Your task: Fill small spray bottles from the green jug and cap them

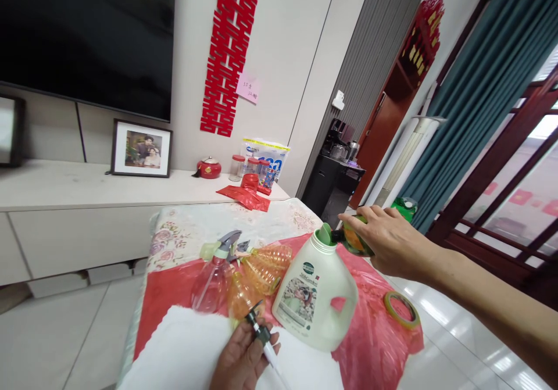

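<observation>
A crinkled red plastic sheet [375, 343] covers my floral-clothed table [183, 233], which stands on glossy white floor tiles [457, 332] before a pale low cabinet [87, 204]. My right hand [390, 242] grips a small green-and-orange bottle [354, 242], tipped neck-first into the green funnel [325, 234] in the smooth white plastic jug [314, 297] standing mid-table. My left hand [242, 361] pinches a black-collared pump head with a thin white tube [263, 335], over a soft white towel [183, 349]. Ribbed orange bottles [261, 268] lie just beside the jug.

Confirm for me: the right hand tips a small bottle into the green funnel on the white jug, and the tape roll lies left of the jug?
Not quite. The head view shows the tape roll lying right of the white jug, on the red sheet. The rest holds: the right hand tips the small bottle into the green funnel.
</observation>
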The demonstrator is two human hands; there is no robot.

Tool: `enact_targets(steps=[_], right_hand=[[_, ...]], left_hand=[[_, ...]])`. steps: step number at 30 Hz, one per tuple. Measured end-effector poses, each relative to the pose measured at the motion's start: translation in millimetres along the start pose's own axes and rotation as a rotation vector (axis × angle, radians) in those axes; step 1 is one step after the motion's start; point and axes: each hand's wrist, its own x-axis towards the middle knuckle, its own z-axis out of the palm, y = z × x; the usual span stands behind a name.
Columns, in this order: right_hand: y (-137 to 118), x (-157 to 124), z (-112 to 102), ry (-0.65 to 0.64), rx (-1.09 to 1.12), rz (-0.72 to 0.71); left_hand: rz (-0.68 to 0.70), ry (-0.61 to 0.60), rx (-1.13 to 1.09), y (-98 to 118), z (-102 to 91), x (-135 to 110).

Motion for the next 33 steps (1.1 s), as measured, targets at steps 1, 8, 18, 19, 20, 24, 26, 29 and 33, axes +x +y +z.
enact_targets(steps=[1,8,18,19,20,24,26,29,33], right_hand=[[0,0,-1,-0.002,-0.003,0.000],[-3,0,-4,-0.004,-0.028,0.002],[-11,1,-8,0.065,-0.135,-0.027],[-12,1,-8,0.076,-0.148,-0.037],[-12,2,-9,0.082,-0.159,-0.045],[-12,3,-13,0.069,-0.170,-0.060],[-12,5,-16,0.055,-0.169,-0.069],[-12,7,-19,0.040,-0.170,-0.085],[-14,11,-24,-0.005,-0.194,-0.092]], left_hand=[[0.000,-0.001,0.001,0,0.5,0],[0.002,-0.007,0.007,2,2.2,-2],[0.017,-0.010,0.004,-1,0.3,0],[0.018,-0.010,0.004,-1,-0.2,0],[0.019,-0.011,0.004,-1,-0.6,1],[0.022,-0.020,0.003,-3,-2.9,2],[0.022,-0.025,0.002,-4,-4.4,3],[0.021,-0.035,0.001,-5,-7.4,3],[0.033,-0.053,0.017,-5,-10.1,3]])
